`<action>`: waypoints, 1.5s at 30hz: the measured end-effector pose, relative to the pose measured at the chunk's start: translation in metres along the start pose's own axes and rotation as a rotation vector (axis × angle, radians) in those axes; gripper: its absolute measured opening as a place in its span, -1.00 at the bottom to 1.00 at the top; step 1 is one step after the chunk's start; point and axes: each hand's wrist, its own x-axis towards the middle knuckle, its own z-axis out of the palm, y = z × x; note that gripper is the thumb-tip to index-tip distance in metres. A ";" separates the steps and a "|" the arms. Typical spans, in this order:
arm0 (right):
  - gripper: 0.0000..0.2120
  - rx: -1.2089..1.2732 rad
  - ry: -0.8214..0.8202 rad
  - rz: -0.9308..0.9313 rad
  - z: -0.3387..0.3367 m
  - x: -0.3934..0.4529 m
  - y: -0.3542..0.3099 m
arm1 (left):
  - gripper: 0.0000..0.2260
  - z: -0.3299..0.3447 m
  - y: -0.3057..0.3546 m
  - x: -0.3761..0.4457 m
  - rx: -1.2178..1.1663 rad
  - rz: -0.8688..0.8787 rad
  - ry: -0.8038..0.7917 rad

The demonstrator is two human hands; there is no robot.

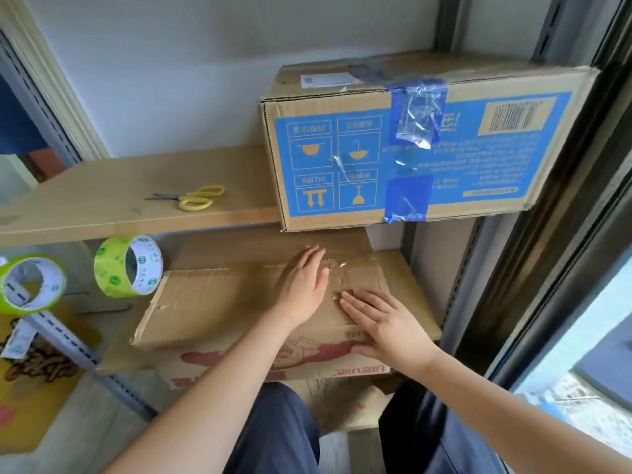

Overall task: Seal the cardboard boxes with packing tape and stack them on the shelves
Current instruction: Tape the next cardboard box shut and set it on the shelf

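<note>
While both hands lay on the lower box (219, 302), neither one gripped anything. The left hand (302, 285) rested flat on the box top, fingers straight and close together, pointing away from the person toward the back of the shelf (102, 196). The right hand (383, 328) lay just beside it, nearer the person, fingers spread and straight on the top near the front edge, with the thumb hooked down over the box's printed front face. Between and just beyond the two hands ran a strip of clear tape (342, 268), wrinkled and shiny, across the closed flaps. The seam of the flaps stretched away to the left of the left hand.

Above the hands, a second box (342, 159) with blue print sat on the shelf board, its near end jutting out over the lower box; blue tape (417, 107) and crumpled clear film ran down its side. Further left of the hands, on that same board, lay scissors (195, 198) with yellow handles. Left of the left hand, a green tape roll (128, 265) stood on edge touching the lower box's corner, and another roll (30, 285) sat well beyond it. Below the forearms, dark blue trousers (273, 436) showed.
</note>
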 end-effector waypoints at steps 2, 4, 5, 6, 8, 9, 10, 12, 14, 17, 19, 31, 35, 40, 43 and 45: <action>-0.12 0.011 -0.017 0.124 -0.002 -0.005 0.001 | -0.44 -0.004 0.003 0.023 0.135 -0.051 -0.133; -0.01 0.243 0.012 0.413 -0.005 -0.006 -0.001 | -0.29 -0.010 0.006 0.042 0.255 -0.095 -0.296; 0.04 0.420 0.020 0.563 -0.008 -0.003 -0.003 | -0.24 -0.014 0.008 0.049 0.273 -0.110 -0.353; 0.08 0.603 0.037 0.686 -0.012 0.001 -0.004 | -0.23 -0.018 0.009 0.054 0.253 -0.118 -0.373; -0.02 0.814 0.091 0.835 -0.019 0.010 -0.003 | -0.29 -0.025 0.012 0.059 0.091 -0.137 -0.315; -0.18 0.824 0.136 0.879 -0.023 0.015 0.000 | -0.28 -0.029 0.015 0.060 -0.010 -0.154 -0.278; -0.37 0.809 0.204 0.917 -0.027 0.020 0.004 | -0.25 -0.031 0.021 0.060 -0.076 -0.151 -0.238; -0.64 0.783 0.320 0.976 -0.038 0.029 0.014 | -0.25 -0.035 0.038 0.058 -0.115 -0.128 -0.155; -0.66 0.738 0.361 1.005 -0.046 0.033 0.025 | -0.36 -0.036 0.058 0.051 -0.110 -0.132 -0.098; -0.63 0.622 0.326 0.950 -0.051 0.026 0.030 | -0.58 -0.042 0.089 0.018 0.313 0.050 0.187; -0.69 0.569 0.339 0.890 -0.051 0.016 0.029 | -0.64 -0.038 0.101 -0.019 0.461 0.206 0.335; -0.24 0.587 -0.243 0.648 -0.052 -0.072 0.030 | -0.50 0.062 0.094 -0.148 0.368 0.234 0.024; -0.36 0.620 -0.130 0.743 -0.061 -0.071 0.023 | -0.43 0.082 0.074 -0.158 0.353 0.198 -0.178; -0.69 0.346 0.174 0.532 -0.086 -0.010 -0.027 | -0.63 0.049 0.031 -0.150 -0.271 0.113 -0.176; -0.84 0.480 0.301 0.338 -0.102 0.069 -0.085 | -0.78 -0.015 0.008 -0.143 -0.561 -0.353 0.493; -0.73 0.647 0.280 0.316 -0.110 0.127 -0.126 | -0.80 -0.067 -0.014 -0.137 -0.655 -0.613 0.944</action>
